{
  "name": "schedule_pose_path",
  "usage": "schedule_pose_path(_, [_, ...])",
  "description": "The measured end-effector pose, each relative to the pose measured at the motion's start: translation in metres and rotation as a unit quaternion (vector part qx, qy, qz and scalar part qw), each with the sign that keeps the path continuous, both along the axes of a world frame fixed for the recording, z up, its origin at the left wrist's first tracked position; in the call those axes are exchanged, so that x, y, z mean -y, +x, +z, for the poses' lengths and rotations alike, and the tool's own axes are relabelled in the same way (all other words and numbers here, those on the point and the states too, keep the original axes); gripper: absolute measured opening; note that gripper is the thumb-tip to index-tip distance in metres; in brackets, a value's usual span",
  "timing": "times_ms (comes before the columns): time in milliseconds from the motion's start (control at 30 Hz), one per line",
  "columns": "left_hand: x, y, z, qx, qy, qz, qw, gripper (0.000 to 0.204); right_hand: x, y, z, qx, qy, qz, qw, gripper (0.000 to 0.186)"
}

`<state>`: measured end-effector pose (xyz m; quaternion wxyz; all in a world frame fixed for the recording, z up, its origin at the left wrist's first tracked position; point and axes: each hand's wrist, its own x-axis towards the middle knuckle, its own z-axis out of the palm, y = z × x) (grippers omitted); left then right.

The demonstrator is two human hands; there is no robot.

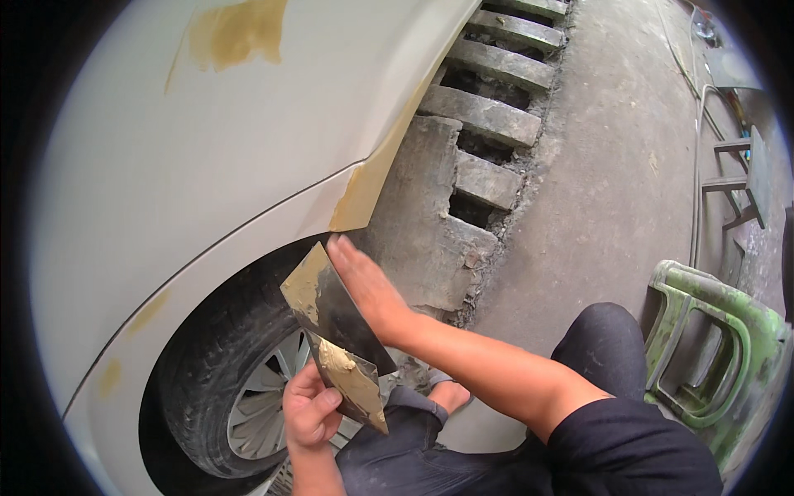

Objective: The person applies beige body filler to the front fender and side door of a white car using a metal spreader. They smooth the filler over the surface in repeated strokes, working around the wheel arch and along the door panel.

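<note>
My left hand (312, 407) pinches a flat putty spreader (354, 382) smeared with beige body filler, thumb on top. Against it lies a second, larger dark plate (346, 307) with filler along its left part; how it is held is hidden. My right hand (360, 277) is stretched out flat beside that plate, slightly blurred, its fingertips at the lower corner of the wheel arch. Just above them, yellowish filler (364, 194) covers the lower edge of the white car's body panel (248, 132). Below the arch sits the tire (219, 355) with its silver wheel rim (265, 409).
At right a worn green plastic stool (719, 355) lies near my knee. Concrete slats (484, 116) with gaps run along the floor beside the car. Hoses (699, 165) and a metal frame (736, 178) are at the far right. More filler patches (236, 33) mark the panel.
</note>
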<state>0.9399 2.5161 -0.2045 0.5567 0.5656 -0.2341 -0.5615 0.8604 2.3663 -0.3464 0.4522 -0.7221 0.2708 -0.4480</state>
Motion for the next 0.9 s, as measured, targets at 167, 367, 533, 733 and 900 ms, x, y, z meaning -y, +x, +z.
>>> schedule_pose_path(167, [0.009, -0.005, 0.003, -0.026, 0.016, -0.018, 0.999, 0.048, -0.010, -0.048, 0.009, 0.143, 0.307, 0.076, 0.938, 0.049])
schedule_pose_path(367, [0.029, -0.019, 0.000, -0.088, 0.045, -0.072, 0.993, 0.053, 0.004, -0.087, 0.036, 0.457, 0.506, 0.282, 0.675, 0.079])
schedule_pose_path(533, [0.050, -0.038, -0.009, -0.125, 0.012, -0.095, 0.988, 0.054, 0.010, -0.103, 0.062, 0.489, 0.524, 0.190, 0.672, 0.071])
schedule_pose_path(733, [0.072, -0.054, -0.007, 0.084, -0.183, 0.065, 0.977, 0.037, 0.037, -0.165, 0.053, 0.126, 0.206, -0.039, 0.970, 0.047])
schedule_pose_path(900, [0.083, -0.065, -0.003, 0.181, -0.230, 0.116, 0.949, 0.040, 0.016, -0.168, 0.062, -0.012, -0.026, -0.066, 0.997, 0.051])
